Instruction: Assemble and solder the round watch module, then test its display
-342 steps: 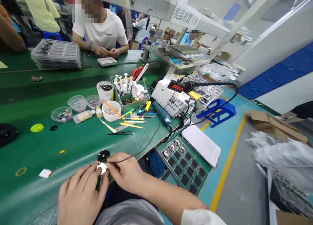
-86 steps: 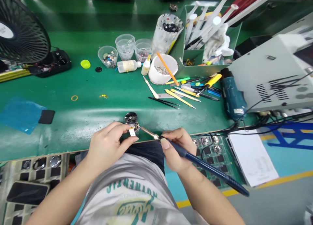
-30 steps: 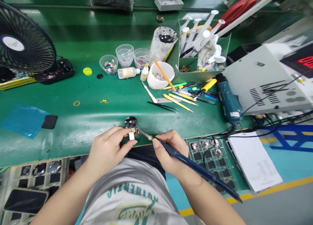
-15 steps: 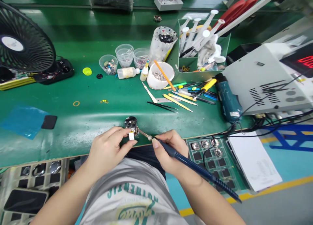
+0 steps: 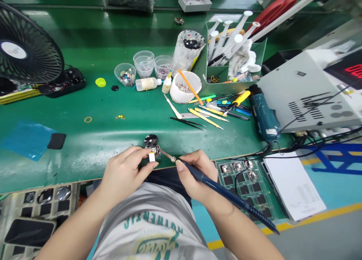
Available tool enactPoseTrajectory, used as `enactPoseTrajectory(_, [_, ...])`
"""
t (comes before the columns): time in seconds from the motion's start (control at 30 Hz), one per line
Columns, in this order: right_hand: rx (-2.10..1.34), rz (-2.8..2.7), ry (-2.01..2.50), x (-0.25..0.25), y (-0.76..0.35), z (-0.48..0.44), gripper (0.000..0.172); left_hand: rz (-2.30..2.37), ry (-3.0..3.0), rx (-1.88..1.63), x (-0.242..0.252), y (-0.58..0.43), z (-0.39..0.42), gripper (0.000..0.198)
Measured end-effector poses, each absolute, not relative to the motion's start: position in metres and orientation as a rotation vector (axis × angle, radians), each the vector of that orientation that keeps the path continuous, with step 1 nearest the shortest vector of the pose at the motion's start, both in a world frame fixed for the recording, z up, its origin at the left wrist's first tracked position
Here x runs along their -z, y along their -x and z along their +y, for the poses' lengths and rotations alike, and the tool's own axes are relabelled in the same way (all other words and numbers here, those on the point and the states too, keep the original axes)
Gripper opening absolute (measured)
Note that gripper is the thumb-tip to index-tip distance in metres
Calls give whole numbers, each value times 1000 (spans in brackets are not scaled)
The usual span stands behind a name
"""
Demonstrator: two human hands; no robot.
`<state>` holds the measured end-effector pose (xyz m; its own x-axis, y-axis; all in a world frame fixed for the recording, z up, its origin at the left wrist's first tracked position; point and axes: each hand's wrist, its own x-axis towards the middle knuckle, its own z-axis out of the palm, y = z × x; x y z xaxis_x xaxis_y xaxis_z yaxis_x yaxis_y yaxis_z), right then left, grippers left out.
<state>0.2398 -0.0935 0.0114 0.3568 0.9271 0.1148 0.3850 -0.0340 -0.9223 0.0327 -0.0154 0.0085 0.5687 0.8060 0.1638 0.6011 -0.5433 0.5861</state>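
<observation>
Right hand (image 5: 198,173) grips a soldering iron (image 5: 223,191), its shaft slanting toward the round metal part (image 5: 157,150), beside which the left hand (image 5: 124,165) (the nearer) pinches a white piece (image 5: 152,157).

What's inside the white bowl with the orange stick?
The white bowl holds small silvery pieces, too small to identify. The orange stick across it hides a strip, and the bottom under the pieces can't be seen.

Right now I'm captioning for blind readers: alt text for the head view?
A person's right hand holds a soldering iron, its tip at a small round assembly on a green bench, while the left hand pinches a white piece beside it. Behind are plastic cups and tools.
</observation>
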Motion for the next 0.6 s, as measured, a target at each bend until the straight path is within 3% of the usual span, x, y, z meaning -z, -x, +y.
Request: enactPoseTrajectory(0.6, [-739, -1207, 1580, -10, -245, -93, 16, 1094, -2354, -610, -9, -32, -15, 26])
